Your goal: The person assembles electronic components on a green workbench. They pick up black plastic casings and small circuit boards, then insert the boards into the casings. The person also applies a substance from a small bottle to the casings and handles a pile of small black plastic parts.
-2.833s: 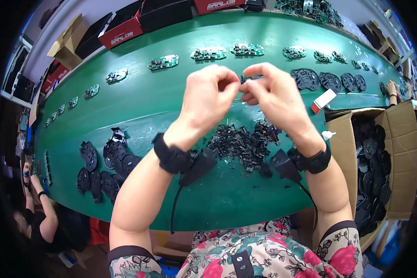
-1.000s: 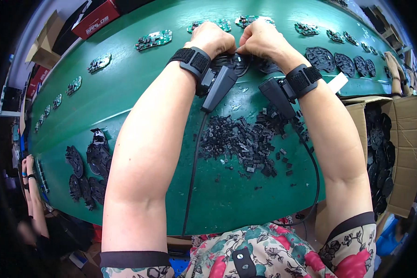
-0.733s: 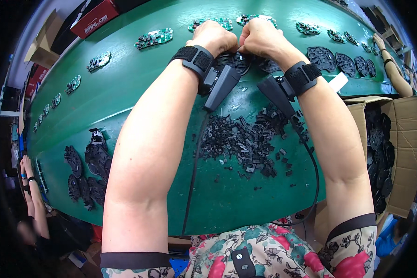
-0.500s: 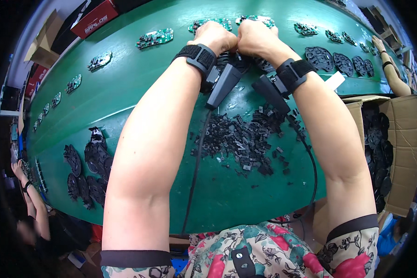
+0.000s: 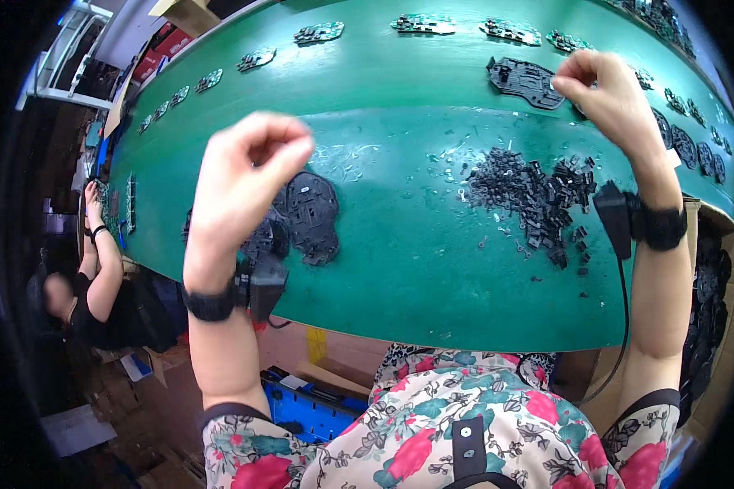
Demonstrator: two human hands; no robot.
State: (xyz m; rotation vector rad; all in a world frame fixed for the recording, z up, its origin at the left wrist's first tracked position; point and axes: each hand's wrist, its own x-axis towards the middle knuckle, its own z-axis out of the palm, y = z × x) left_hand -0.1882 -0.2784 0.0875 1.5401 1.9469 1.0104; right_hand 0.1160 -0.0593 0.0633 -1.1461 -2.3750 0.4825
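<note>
In the head view, the right hand (image 5: 607, 98) is held over the far right part of the long green table (image 5: 416, 285), with thumb and forefinger brought together in a pinch and the other fingers curled; whether anything small is gripped between the tips cannot be told. At this spot a light fingertip pinch seems best, with the wrist kept high so that the ribbed black plastic shell (image 5: 528, 83) is not nudged. Any pressure is best applied straight down, with the shell steadied at its rim (its raised ribs look thin, so sideways force could well harm them).

That shell lies flat just to the left of the right fingertips; contact between them cannot be made out. The left hand (image 5: 240, 183) is held well apart, on the left, loosely curled; no object is seen in it, but its grip is left uncertain by blur and folded fingers. A cluster of rounded black plastic shells (image 5: 311, 216) is partly covered by that hand and its wrist. Right of the cluster, and nearer than the ribbed shell, a loose heap of small black parts (image 5: 538, 196) is spread. Along the far side, green circuit boards (image 5: 510, 31) are laid in a row.
</note>
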